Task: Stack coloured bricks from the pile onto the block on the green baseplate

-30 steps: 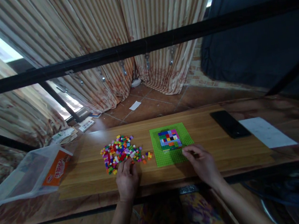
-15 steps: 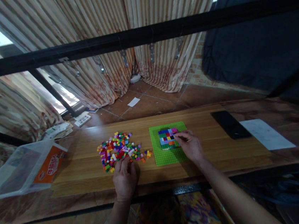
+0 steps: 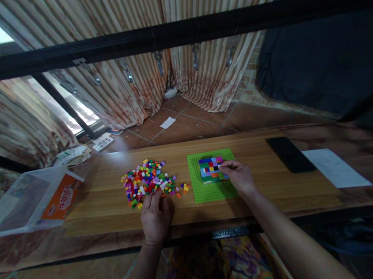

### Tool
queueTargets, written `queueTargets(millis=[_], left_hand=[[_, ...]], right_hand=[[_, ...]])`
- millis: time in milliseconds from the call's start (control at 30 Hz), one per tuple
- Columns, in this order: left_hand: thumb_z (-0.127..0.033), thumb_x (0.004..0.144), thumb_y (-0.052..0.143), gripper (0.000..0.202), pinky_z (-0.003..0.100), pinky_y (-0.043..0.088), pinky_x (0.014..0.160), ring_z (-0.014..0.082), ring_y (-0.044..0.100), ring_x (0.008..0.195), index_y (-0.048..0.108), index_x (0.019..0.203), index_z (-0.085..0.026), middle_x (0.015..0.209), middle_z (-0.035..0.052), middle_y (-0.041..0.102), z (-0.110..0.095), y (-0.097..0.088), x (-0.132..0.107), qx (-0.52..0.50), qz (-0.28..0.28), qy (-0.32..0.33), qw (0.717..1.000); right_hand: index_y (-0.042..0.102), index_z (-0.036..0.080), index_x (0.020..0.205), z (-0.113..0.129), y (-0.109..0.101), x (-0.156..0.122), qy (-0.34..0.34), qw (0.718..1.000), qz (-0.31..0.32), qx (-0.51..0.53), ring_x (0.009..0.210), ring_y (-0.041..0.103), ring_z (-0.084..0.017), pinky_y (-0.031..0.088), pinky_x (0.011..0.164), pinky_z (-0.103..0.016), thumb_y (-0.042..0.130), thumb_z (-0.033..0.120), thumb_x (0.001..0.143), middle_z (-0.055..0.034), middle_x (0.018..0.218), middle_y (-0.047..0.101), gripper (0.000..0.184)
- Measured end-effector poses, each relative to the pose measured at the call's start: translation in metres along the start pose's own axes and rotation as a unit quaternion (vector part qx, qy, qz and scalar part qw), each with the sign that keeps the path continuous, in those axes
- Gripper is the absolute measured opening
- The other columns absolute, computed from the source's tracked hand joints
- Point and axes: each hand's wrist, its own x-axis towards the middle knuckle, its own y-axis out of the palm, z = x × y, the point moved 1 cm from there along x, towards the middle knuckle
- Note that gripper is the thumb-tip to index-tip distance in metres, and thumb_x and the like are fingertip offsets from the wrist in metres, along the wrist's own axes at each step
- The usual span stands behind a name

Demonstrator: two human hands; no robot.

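A green baseplate (image 3: 213,190) lies on the wooden table (image 3: 278,192), with a square block of small coloured bricks (image 3: 210,168) built on its far half. My right hand (image 3: 240,177) rests on the plate, its fingertips pinched together at the right edge of that block; whether a brick sits in the pinch is hidden. A loose pile of small multicoloured bricks (image 3: 147,181) lies left of the plate. My left hand (image 3: 155,216) lies palm down at the near edge of the pile, fingers stretched toward the bricks.
A black phone (image 3: 290,154) and a white sheet of paper (image 3: 334,168) lie at the table's right. A clear plastic box with an orange label (image 3: 30,204) sits off the left end. A black bar (image 3: 175,32) crosses above; curtains hang behind.
My right hand moved from the plate's near right corner up to the right edge of the brick block. My left hand stayed at the pile. The camera shifted slightly.
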Motion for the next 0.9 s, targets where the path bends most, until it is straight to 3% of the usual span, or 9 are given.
queueTargets(millis=[333,533,633,767,900], left_hand=[[-0.026,0.086,0.053,0.02,0.031,0.051,0.082,0.0196,0.063,0.092,0.063,0.101,-0.017,0.097,0.009,0.066,0.003,0.004,-0.001,0.003,-0.022,0.017,1.0],[-0.023,0.086,0.052,0.019,0.03,0.051,0.083,0.0197,0.062,0.094,0.063,0.101,-0.018,0.095,0.0083,0.066,0.004,0.006,-0.002,-0.005,-0.021,0.022,1.0],[-0.022,0.087,0.052,0.019,0.031,0.051,0.084,0.0199,0.061,0.094,0.063,0.101,-0.018,0.096,0.0084,0.066,0.004,0.006,-0.003,-0.011,-0.017,0.022,1.0],[-0.021,0.087,0.051,0.019,0.033,0.052,0.085,0.0199,0.061,0.093,0.063,0.101,-0.017,0.096,0.0089,0.065,0.003,0.007,-0.003,-0.024,-0.024,0.024,0.999],[-0.02,0.088,0.05,0.021,0.033,0.052,0.087,0.0193,0.061,0.095,0.062,0.105,-0.017,0.099,0.0097,0.064,-0.001,0.003,-0.004,-0.049,-0.035,0.025,0.998]], right_hand=[[0.069,0.018,0.068,0.002,-0.002,-0.007,-0.026,0.999,0.002,0.025,0.063,0.058,-0.015,0.046,0.063,-0.029,0.074,0.041,0.058,-0.0013,0.068,0.068,0.026],[0.069,0.017,0.081,0.001,-0.017,-0.039,-0.075,0.994,-0.071,0.021,0.069,0.059,-0.016,0.047,0.067,-0.03,0.07,0.043,0.071,-0.0034,0.077,0.067,0.028],[0.068,0.018,0.084,0.007,-0.012,-0.068,-0.122,0.993,-0.001,-0.011,0.078,0.062,-0.018,0.048,0.073,-0.032,0.063,0.04,0.08,-0.0046,0.083,0.067,0.023],[0.068,0.022,0.096,0.02,0.017,-0.103,-0.182,0.964,0.162,-0.11,0.076,0.061,-0.016,0.05,0.072,-0.03,0.054,0.028,0.084,-0.0034,0.09,0.065,0.019],[0.061,0.019,0.113,0.026,0.05,-0.112,-0.206,0.938,0.202,-0.191,0.074,0.061,-0.016,0.052,0.078,-0.034,0.05,0.018,0.082,-0.0082,0.105,0.062,0.033]])
